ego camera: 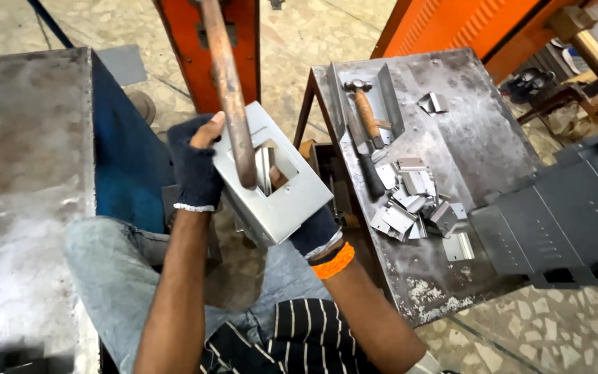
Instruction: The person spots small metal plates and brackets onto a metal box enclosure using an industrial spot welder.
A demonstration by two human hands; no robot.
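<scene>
My left hand (196, 166), in a dark fingerless glove, grips the left side of a grey sheet-metal box (282, 197) with a square cut-out in its face. From below, my right hand (315, 232), gloved too and with an orange band at the wrist, holds the same box at its lower right corner. A rusty brown lever bar (230, 90) comes down from the orange machine (209, 41) and ends in front of the cut-out. The box is tilted above my lap.
To the right is a worn metal table (479, 152) with a hammer (363, 104), a dark-handled tool (368, 170), a pile of small bent metal pieces (413, 204) and a grey tray (389, 90). Dark perforated panels (562, 221) lie at right. A steel bench (22, 173) is at left.
</scene>
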